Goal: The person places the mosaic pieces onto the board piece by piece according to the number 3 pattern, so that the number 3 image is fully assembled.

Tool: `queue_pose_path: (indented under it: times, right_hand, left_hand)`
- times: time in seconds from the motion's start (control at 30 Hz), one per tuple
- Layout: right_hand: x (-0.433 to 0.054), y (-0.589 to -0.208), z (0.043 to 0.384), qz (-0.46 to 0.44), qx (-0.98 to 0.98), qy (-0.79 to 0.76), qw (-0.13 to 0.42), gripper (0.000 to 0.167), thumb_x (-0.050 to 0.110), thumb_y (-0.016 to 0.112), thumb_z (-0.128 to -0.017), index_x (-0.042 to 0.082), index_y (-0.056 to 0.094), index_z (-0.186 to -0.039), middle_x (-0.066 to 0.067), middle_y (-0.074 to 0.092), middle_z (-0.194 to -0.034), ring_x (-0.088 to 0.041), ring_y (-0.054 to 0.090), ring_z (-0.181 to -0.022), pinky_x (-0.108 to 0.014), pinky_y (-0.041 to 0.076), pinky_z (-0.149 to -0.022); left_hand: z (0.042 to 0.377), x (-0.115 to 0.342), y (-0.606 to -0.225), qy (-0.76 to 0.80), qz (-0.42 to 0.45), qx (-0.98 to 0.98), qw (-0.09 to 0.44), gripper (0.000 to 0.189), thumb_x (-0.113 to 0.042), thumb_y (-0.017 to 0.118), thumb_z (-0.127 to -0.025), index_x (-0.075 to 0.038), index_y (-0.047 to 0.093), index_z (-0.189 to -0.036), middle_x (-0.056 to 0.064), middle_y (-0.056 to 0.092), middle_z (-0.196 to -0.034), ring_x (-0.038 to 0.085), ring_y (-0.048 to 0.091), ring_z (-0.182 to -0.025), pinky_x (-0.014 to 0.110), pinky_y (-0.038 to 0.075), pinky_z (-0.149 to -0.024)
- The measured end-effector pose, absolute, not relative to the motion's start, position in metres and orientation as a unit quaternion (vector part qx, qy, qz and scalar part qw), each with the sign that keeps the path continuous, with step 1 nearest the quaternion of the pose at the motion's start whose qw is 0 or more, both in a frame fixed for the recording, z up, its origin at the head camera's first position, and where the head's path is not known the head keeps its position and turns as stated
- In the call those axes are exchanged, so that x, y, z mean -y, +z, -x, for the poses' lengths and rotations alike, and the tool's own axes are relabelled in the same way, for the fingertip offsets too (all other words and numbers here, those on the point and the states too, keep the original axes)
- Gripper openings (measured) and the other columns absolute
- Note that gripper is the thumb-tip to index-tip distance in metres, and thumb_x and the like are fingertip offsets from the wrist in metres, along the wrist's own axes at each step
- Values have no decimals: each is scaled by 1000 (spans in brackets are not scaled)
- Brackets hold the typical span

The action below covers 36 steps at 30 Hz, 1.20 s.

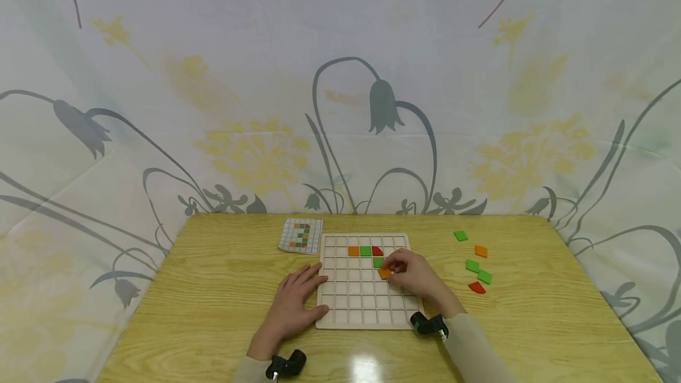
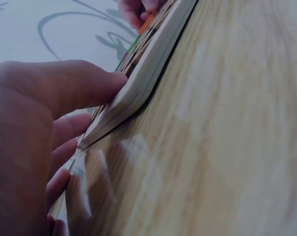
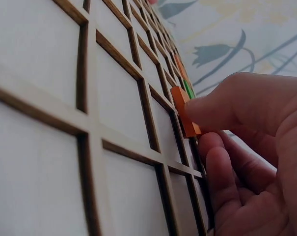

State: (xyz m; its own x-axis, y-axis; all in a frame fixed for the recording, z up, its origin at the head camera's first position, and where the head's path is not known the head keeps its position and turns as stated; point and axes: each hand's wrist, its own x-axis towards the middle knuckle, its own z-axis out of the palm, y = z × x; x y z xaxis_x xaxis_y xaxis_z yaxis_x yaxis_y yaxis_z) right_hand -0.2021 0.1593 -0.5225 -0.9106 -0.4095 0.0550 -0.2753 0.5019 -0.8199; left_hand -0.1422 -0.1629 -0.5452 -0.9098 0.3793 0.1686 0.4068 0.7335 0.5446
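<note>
A wooden grid board [image 1: 340, 316] lies on the table, with an orange square, a green square and a red quarter-round tile [image 1: 377, 250] in one row near its far side. Another green square tile [image 1: 378, 262] sits below the red one. My right hand [image 1: 412, 276] pinches an orange square tile [image 3: 184, 112] between thumb and fingers, tilted over a cell just under that green tile. On the left, my left hand [image 1: 294, 300] rests with spread fingers at the board's left edge. Its thumb [image 2: 96, 83] touches the rim in the left wrist view.
A pattern card [image 1: 300, 235] printed with a coloured grid design lies beyond the board's far left corner. To the right are several loose tiles: green squares [image 1: 472, 265], an orange square [image 1: 481, 250] and a red quarter-round piece [image 1: 477, 287]. A patterned cloth hangs behind the table.
</note>
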Motion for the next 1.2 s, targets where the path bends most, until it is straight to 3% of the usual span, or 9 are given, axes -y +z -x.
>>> queue_pose_path:
  times: [0.57,0.9,1.2]
  right_hand:
    - [-157,-524,201,204,-857,-465,91,12,5,73,-87,13,78,-96,-1,61,-106,-21,55,-93,-33,48,-78]
    - [-155,-522,200,197,-859,-464,91,13,4,73,-86,10,78,-96,-1,58,-101,-20,51,-86,-30,45,-73]
    - [-155,-524,200,203,-852,-472,99,12,6,73,-88,11,78,-99,-1,59,-103,-21,53,-91,-31,46,-76]
  left_hand:
    - [142,163,-542,-295,219,930,24,57,-39,70,-86,-20,61,-139,0,39,-157,29,30,-146,65,23,-110]
    - [142,163,-542,-291,218,931,26,56,-39,70,-86,-21,60,-139,-1,38,-157,28,29,-146,64,23,-110]
    - [142,163,-543,-291,217,932,25,56,-40,70,-87,-22,60,-139,-1,38,-158,27,29,-146,63,23,-111]
